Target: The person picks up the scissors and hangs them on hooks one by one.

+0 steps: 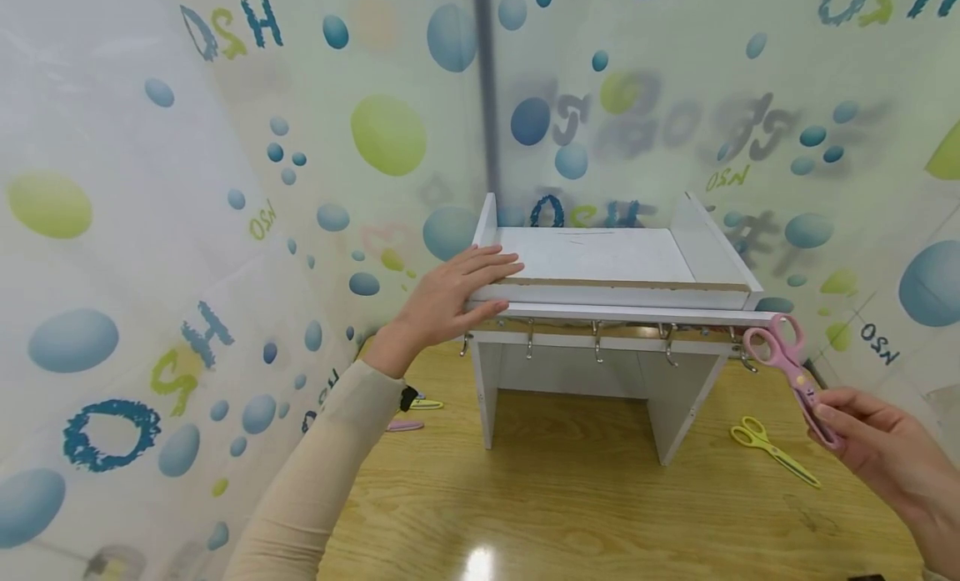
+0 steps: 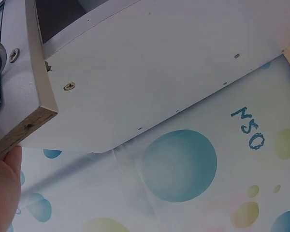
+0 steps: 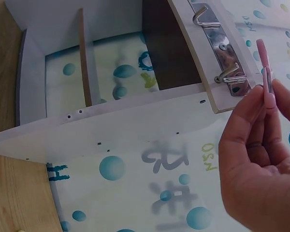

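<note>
Right hand (image 1: 888,452): grip closed, thumb and fingers pinching pink scissors (image 1: 802,383) by the blade end; the handle loops point up, just beside the right end of a row of metal hooks (image 1: 597,348) (contact with the last hook cannot be told). Left hand (image 1: 453,296): grip slack, fingers extended, resting on the left end of the white shelf unit (image 1: 611,298), which stands on the wooden table (image 1: 540,498). Yellow scissors (image 1: 778,454) lie on the table, right of the unit, near the right hand.
</note>
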### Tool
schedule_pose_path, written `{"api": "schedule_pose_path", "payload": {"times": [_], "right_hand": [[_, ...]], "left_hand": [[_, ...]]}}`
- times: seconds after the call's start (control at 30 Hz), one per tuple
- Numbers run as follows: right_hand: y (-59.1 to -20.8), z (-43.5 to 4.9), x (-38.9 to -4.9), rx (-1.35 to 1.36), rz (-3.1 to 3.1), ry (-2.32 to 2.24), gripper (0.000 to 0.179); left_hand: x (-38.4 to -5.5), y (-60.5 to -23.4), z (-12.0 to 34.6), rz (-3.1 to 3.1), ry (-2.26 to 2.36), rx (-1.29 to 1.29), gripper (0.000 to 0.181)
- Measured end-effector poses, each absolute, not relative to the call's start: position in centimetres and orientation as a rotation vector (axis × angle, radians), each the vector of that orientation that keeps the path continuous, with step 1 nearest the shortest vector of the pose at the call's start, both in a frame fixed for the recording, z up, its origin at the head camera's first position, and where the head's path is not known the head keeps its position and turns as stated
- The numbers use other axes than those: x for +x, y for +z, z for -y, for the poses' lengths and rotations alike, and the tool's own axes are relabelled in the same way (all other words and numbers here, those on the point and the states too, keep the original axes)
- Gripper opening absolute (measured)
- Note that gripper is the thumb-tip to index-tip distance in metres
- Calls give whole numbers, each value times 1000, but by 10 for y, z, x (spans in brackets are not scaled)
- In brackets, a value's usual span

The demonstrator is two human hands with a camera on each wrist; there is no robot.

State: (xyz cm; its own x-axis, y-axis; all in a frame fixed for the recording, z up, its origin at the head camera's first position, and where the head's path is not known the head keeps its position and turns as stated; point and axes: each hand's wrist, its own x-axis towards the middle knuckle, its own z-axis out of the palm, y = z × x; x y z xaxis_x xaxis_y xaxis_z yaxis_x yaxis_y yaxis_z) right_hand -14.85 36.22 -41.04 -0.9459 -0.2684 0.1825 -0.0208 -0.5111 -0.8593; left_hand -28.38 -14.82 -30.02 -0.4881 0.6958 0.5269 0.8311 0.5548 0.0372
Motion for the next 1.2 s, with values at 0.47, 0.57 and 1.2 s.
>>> {"api": "schedule_pose_path", "payload": {"times": [0.47,0.57,1.2], "right_hand": [[-423,-358,-146,-572,-1580,-2430,46],[-426,-357,-145,-546,-1606,-2422,45],[-446,-350,-149,-329,-1775,-2406,38]], "left_hand": [[-284,-299,148,2336,-396,-1232,75],[-284,-299,148,2332,-400,-1232,76],[-286,-299,148,2315,-401,-1244,75]]}}
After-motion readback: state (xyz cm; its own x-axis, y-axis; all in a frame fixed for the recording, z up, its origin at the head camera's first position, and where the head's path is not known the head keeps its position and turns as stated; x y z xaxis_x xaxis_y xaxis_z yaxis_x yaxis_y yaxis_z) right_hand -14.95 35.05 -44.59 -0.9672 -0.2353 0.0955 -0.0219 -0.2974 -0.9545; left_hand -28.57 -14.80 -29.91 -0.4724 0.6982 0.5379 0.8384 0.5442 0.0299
